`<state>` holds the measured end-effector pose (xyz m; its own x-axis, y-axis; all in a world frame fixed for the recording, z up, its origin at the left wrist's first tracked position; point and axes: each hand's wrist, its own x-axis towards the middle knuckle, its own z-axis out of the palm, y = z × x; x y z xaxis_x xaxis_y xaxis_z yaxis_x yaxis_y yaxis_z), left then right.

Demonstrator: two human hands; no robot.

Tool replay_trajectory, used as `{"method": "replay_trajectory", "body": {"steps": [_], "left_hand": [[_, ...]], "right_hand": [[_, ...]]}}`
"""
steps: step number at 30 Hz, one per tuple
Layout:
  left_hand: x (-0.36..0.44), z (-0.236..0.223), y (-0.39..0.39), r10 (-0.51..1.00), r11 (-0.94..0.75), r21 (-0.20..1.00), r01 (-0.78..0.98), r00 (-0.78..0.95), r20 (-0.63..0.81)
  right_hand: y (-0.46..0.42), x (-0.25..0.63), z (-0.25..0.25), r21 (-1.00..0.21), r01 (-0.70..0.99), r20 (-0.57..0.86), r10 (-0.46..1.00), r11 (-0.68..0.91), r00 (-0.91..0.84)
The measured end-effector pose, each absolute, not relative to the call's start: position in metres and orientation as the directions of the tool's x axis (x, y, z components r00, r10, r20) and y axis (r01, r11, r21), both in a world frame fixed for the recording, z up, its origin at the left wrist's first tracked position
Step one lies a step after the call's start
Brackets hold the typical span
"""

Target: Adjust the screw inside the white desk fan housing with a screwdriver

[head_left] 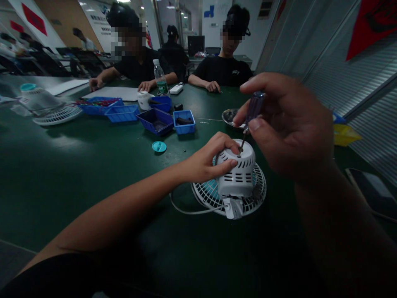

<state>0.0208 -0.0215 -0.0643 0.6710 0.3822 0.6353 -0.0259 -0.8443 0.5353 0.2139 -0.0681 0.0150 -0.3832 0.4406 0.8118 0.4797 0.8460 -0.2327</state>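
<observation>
A white electric fan (pixel 237 182) lies grille-down on the green table, its vented motor housing facing up. My left hand (pixel 214 159) is wrapped around the left side of that housing, thumb and forefinger near its top. Above it, my right hand (pixel 288 120) pinches the handle of a screwdriver (pixel 254 108). The shaft points down, its tip at a hole in the top of the housing. Whether a screw sits there I cannot tell. A white cable (pixel 189 212) curves out from the fan's left. Left of the fan lies a round turquoise cap (pixel 159 146).
Several blue bins stand beyond, including a dark one (pixel 155 121) and one holding black parts (pixel 185 122). A metal dish (pixel 231 116) sits behind the fan, a phone (pixel 374 192) at right. Another fan (pixel 46 105) lies far left. Two people sit opposite, near a bottle (pixel 160 78).
</observation>
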Motion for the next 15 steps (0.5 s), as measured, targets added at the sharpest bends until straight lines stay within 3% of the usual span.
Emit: {"method": "replay_trajectory", "body": {"steps": [15], "left_hand": [[0.0234,-0.0658,-0.0194,0.362,-0.854,0.517,-0.046,0.662,0.657]], "right_hand": [[-0.062,0.2156,0.0107,-0.184,0.542,0.851,0.408,0.82,-0.329]]}}
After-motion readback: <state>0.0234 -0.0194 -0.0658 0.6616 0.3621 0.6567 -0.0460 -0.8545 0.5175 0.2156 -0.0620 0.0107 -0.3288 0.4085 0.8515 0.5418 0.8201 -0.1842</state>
